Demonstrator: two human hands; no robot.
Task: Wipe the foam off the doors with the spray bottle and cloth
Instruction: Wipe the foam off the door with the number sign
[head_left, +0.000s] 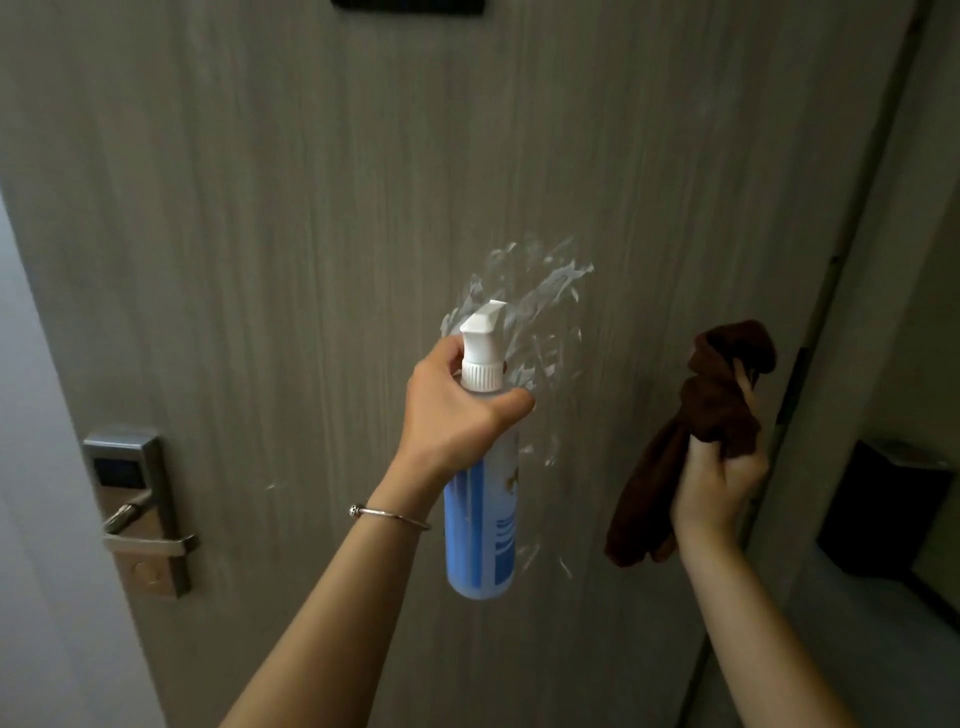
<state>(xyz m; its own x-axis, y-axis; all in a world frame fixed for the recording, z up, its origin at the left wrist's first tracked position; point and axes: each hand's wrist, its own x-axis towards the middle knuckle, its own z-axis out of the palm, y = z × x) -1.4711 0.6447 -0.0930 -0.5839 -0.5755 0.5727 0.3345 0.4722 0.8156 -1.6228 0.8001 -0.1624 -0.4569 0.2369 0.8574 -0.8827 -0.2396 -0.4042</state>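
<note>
Seeing foam (524, 322) smeared mid-door (260, 208), my left hand (457, 410) wrapped tight round the spray bottle (480, 519) right over it, nozzle at the door, right hand (719, 483) clenching the brown cloth (696, 431) near the door's right edge, lock handle (140, 514) by the left edge

— Any wording you can read on the blue and white plastic spray bottle (480, 514)?
— No. Its label shows only blue stripes and a small yellowish mark, too blurred to make out.
</note>
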